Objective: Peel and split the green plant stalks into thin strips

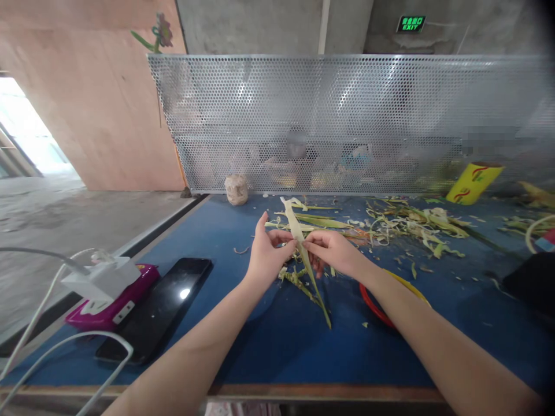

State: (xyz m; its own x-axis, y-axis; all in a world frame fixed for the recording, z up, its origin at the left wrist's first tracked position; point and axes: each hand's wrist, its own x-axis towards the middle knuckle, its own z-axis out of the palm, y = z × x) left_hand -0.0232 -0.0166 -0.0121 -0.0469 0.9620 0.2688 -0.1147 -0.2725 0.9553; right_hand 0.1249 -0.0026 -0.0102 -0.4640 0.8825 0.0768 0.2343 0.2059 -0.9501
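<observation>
A long, pale strip that looks like corn husk (293, 224) is stretched between my two hands, its wide whitish end pointing away and its thin green tip hanging toward me. My left hand (271, 248) pinches one edge of it, thumb against fingers. On the other edge, my right hand (332, 249) pinches with thumb and forefinger. Beneath the hands lies a knotted or braided green piece (299, 281) on the blue tabletop (277, 346). More green and pale strips (321, 221) lie just beyond, partly behind the fingers.
Shredded husk scraps (411, 225) are scattered at right. A red and yellow ring (375, 306) sits partly under my right forearm. At left are a black phone (160, 306), a purple power strip (143, 280) and white cables. A perforated metal screen (303, 104) edges the table behind a yellow roll (472, 184).
</observation>
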